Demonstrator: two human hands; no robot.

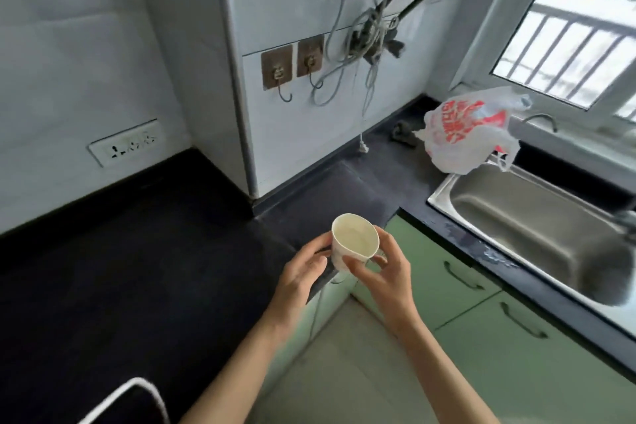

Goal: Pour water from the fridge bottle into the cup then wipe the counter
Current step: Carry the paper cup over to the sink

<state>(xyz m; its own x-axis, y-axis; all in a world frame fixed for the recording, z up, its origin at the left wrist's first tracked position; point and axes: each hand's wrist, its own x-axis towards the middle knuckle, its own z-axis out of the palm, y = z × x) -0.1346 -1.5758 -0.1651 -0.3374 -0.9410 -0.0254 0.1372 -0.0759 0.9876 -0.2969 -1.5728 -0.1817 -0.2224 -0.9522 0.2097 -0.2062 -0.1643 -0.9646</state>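
Note:
A white cup (351,240) is held upright between both hands, just off the inner corner of the black counter (137,251). My left hand (299,275) touches its left side with relaxed fingers. My right hand (385,268) grips its right side, thumb across the front wall and fingers at the handle. The cup's inside looks pale; I cannot tell whether water is in it. No bottle is in view. A dark cloth (330,196) lies flat on the counter just behind the cup.
A steel sink (537,231) lies to the right, with a red-and-white plastic bag (468,131) at its far corner. Green cabinet doors (481,337) run below the counter. Cables and hooks (364,45) hang on the tiled wall. A white-rimmed dark object (130,399) sits bottom left.

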